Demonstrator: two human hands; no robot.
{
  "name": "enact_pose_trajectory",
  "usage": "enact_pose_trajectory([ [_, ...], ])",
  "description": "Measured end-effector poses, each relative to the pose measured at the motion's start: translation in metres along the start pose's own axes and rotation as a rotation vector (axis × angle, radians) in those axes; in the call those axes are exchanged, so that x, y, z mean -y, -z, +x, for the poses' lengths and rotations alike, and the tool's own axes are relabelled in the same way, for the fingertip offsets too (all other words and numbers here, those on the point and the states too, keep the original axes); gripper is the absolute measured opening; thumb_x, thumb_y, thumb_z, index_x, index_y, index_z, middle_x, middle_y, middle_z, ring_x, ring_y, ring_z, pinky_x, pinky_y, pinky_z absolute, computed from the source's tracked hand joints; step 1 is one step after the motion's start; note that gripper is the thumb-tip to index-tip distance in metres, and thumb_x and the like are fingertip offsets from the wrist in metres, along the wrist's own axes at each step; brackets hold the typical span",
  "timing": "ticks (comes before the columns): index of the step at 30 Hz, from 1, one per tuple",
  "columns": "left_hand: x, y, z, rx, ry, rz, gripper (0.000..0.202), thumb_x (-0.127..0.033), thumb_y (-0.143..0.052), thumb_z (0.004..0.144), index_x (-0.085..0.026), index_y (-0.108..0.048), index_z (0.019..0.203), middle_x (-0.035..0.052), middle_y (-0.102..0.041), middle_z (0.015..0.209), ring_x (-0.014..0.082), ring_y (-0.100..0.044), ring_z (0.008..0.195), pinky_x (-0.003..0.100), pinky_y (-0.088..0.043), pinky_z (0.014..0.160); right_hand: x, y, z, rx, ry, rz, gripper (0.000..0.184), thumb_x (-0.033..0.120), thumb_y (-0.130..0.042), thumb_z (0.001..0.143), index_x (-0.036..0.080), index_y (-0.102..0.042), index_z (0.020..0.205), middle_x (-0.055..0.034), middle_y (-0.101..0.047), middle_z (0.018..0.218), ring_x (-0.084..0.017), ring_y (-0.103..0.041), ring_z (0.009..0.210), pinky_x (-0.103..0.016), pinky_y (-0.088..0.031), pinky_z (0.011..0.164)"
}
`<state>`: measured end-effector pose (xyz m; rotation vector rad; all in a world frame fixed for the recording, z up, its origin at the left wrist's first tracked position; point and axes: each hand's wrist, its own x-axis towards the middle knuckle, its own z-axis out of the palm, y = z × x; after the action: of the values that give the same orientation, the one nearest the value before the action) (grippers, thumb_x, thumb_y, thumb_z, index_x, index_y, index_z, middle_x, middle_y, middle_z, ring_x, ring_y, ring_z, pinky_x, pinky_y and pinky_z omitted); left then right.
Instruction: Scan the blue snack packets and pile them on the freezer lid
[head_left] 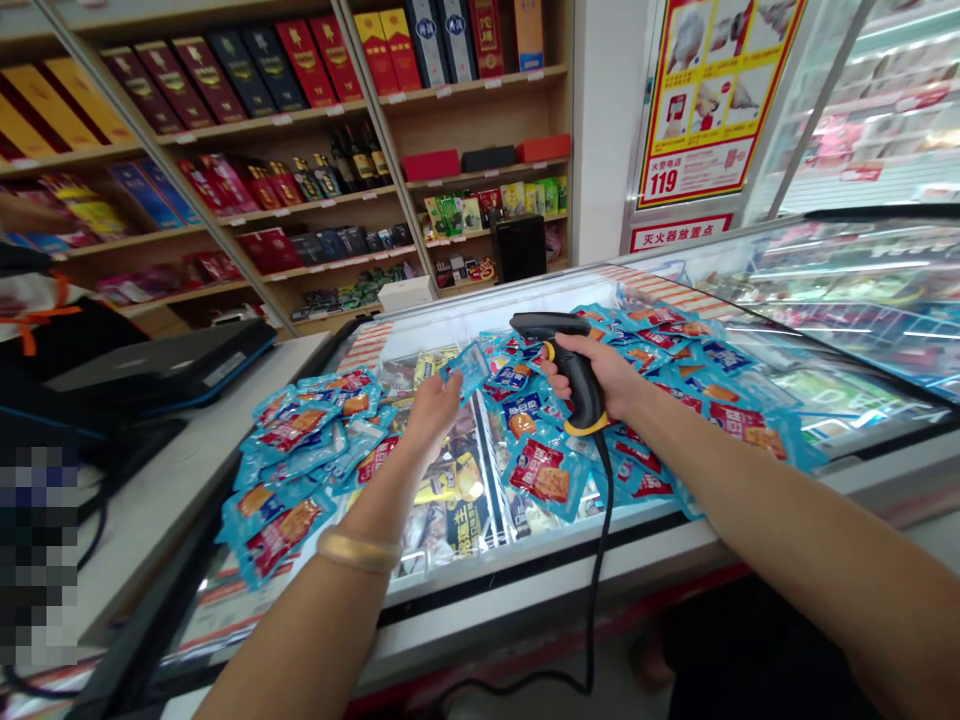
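Left hand pinch-tight on glossy blue pouch, right hand snug round curved plastic scanner.

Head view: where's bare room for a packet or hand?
Grey counter strip between the dark device and the freezer. Also the freezer gap between the left packet pile and right packet pile, partly under the left forearm; goods show below, cover unclear. Crowded: both piles, especially around the scanner.

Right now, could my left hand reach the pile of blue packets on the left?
Probably yes: the left hand is near the left pile and nothing visible blocks the way, though it holds a blue packet.
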<state>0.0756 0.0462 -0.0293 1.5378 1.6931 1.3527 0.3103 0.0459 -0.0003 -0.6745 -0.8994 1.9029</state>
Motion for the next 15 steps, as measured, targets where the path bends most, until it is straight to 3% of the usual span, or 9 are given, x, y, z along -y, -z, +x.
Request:
enact_pose_trajectory([
  [3,-0.001,0.008,-0.012,-0.008,0.177,-0.314,0.025,-0.044,-0.056,0.078,-0.020,-0.057,0.074,-0.0013,-0.061,0.061,0.0165,-0.063,0.063,0.036,-0.055,0.073,0.000,0.000,-0.001,-0.007,-0.012,-0.032,0.019,0.032,-0.056,0.091,0.016,-0.059,0.081,-0.0009,-0.056,0.063,-0.009,-0.046,0.046,-0.019,-0.042,0.042],
  [7,-0.009,0.007,-0.024,0.009,0.276,-0.616,0.026,-0.037,-0.069,0.067,-0.020,-0.058,0.083,-0.0024,-0.067,0.072,0.0137,-0.066,0.068,0.040,-0.056,0.084,-0.001,0.001,-0.003,0.037,-0.022,-0.070,0.019,0.033,-0.060,0.088,0.015,-0.059,0.082,-0.0005,-0.056,0.064,-0.009,-0.047,0.047,-0.019,-0.043,0.043],
  [11,-0.007,-0.001,-0.027,0.062,0.255,-0.640,0.039,-0.039,-0.080,0.056,-0.018,-0.062,0.083,-0.0033,-0.065,0.067,0.0131,-0.064,0.066,0.041,-0.055,0.085,-0.003,0.004,-0.004,0.094,-0.036,-0.115,0.020,0.034,-0.065,0.084,0.015,-0.060,0.082,-0.0002,-0.057,0.065,-0.009,-0.047,0.047,-0.019,-0.044,0.043],
  [15,0.003,-0.007,-0.024,-0.010,0.212,-0.582,0.045,-0.048,-0.083,0.053,-0.017,-0.064,0.080,-0.0031,-0.063,0.065,0.0118,-0.060,0.062,0.036,-0.054,0.077,-0.004,0.004,-0.005,0.128,-0.059,-0.160,0.021,0.035,-0.068,0.082,0.015,-0.061,0.083,-0.0011,-0.058,0.066,-0.009,-0.048,0.047,-0.020,-0.045,0.043],
])
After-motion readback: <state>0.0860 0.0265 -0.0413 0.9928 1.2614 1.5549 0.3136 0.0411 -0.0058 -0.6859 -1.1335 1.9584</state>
